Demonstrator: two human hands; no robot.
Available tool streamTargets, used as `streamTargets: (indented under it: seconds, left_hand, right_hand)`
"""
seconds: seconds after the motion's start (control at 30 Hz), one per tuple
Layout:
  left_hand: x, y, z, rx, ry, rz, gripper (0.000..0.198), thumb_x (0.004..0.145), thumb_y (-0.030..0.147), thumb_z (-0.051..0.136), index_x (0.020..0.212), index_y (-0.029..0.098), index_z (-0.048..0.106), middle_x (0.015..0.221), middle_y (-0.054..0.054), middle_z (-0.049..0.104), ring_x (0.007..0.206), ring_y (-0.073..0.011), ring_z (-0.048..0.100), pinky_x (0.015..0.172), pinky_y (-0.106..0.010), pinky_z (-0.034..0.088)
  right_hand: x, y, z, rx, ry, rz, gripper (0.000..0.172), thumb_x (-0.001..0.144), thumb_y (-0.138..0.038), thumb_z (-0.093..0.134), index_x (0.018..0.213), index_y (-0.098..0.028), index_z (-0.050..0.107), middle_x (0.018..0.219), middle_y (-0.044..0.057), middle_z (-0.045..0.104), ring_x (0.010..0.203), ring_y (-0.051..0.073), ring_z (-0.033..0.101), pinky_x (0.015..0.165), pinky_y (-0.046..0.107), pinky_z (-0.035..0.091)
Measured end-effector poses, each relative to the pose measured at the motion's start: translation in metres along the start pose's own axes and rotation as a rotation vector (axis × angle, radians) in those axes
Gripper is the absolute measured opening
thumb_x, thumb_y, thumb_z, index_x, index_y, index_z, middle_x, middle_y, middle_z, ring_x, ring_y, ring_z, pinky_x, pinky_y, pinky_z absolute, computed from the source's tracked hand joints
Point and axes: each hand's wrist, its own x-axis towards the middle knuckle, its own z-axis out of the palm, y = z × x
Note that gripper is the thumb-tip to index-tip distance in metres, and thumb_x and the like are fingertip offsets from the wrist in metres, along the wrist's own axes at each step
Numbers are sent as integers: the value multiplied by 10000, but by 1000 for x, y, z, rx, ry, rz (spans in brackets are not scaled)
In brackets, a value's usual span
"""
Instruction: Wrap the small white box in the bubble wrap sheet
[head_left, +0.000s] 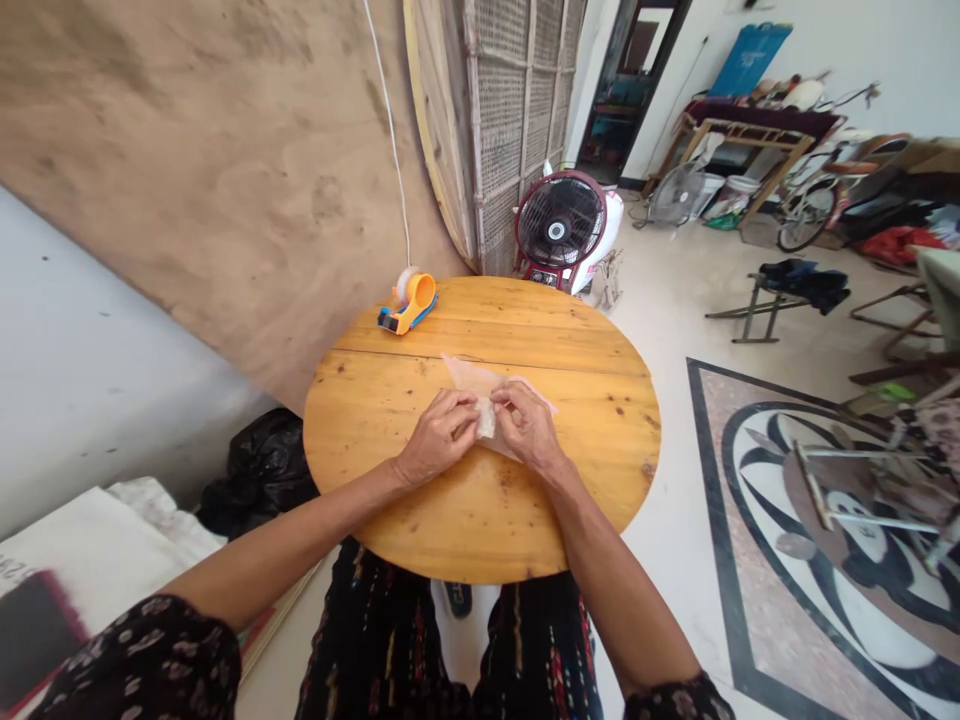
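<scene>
Over the middle of a round wooden table, both hands meet at a small whitish packet. My left hand pinches its left side, fingers closed. At the right side, my right hand is closed too, with thumb and forefinger pressed on the packet's upper corner. Beneath them lies a thin, see-through pinkish sheet, partly hidden by the hands. What the packet contains cannot be made out.
An orange tape dispenser with a blue base stands at the table's far left edge. Behind the table is a dark red fan. A black plastic bag sits at the left, and a folding stool stands farther right.
</scene>
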Motion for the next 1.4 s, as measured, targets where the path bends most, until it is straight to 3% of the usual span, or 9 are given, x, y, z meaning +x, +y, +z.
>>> streamTargets:
  seconds: [0.27,0.47,0.63,0.8,0.93,1.07,1.17,1.4]
  left_hand:
    - [4,-7,-2,83,-90,155,170,868,100,497,938,159,640,1042,-102,638,957,-193,563,885,-338,467]
    - [8,-8,-5,121,-159,233,194,890,97,472,971,150,640,1030,-97,621,943,-198,531,880,-341,465]
    - [10,-2,-10,218,-229,271,236,880,81,467,1009,163,647,1018,-98,593,966,-219,495,853,-330,467]
    - [11,3,-11,354,-308,320,278,906,101,434,1042,196,657,995,-98,568,936,-239,471,805,-336,447]
    - [12,4,-14,396,-368,347,258,906,115,442,1041,185,650,956,-100,552,900,-236,467,775,-332,428]
    - [14,4,-18,417,-425,375,296,900,112,441,1101,182,647,944,-114,548,913,-250,471,771,-344,420]
    - [18,4,-20,446,-468,389,366,875,79,448,1172,186,631,949,-130,559,939,-270,477,774,-357,423]
    - [26,2,-19,443,-532,429,369,882,93,458,1178,217,640,1001,-132,569,1000,-278,475,814,-374,430]
  right_hand:
    - [1,15,1,36,-17,125,384,806,-100,425,1120,-190,627,1282,104,598,1022,177,623,868,328,521]
    - [6,29,-6,78,-36,193,308,822,-144,467,1047,-193,672,1211,89,647,1116,185,603,956,345,474]
    - [8,7,-31,-9,-152,219,273,848,-171,491,1044,-189,680,1180,86,659,1105,187,603,910,328,467]
    - [-2,-18,-44,-202,-316,245,211,846,-186,530,972,-214,697,1014,34,681,881,155,616,756,274,456]
    - [-19,-25,-42,-317,-197,289,182,843,-180,518,901,-198,690,969,35,686,857,153,610,737,256,441]
    - [-49,-33,-47,-492,-76,537,138,845,-270,543,825,-191,654,807,36,675,734,163,605,668,259,418]
    - [-67,-39,-47,-537,-52,702,173,832,-345,582,891,-193,640,838,44,681,724,169,609,656,259,410]
    - [-54,-25,-24,-637,7,786,410,760,-482,647,1008,-161,583,928,102,671,835,234,622,697,302,426]
